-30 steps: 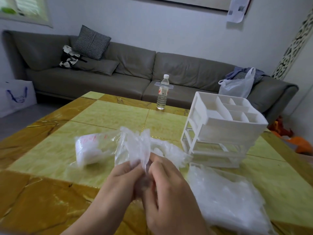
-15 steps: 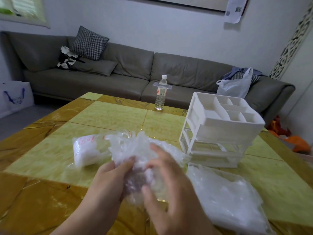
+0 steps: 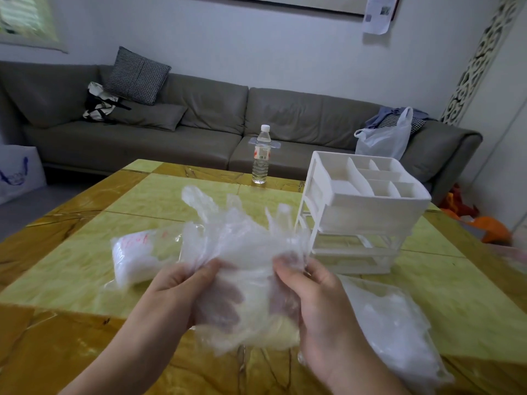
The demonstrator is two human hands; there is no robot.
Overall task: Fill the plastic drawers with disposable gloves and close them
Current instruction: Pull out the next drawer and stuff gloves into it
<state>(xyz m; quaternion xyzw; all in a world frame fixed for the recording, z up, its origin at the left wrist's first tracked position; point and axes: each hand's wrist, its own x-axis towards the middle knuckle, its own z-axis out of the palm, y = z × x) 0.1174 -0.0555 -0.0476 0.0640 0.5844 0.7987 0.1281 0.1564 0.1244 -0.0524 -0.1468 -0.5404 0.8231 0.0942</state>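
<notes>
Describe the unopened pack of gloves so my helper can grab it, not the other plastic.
On the yellow table, look left of the white drawer unit and the hands. The glove pack lies flat there, the only plastic with red writing on it.

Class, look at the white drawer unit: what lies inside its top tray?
The top tray of the drawer unit shows only white dividers forming empty-looking compartments. Compartment floors behind the near wall are hidden.

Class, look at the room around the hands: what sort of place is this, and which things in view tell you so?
Most likely a home living room: a long grey sofa with a checked cushion runs along the wall, and a low yellow table stands before it.
</notes>
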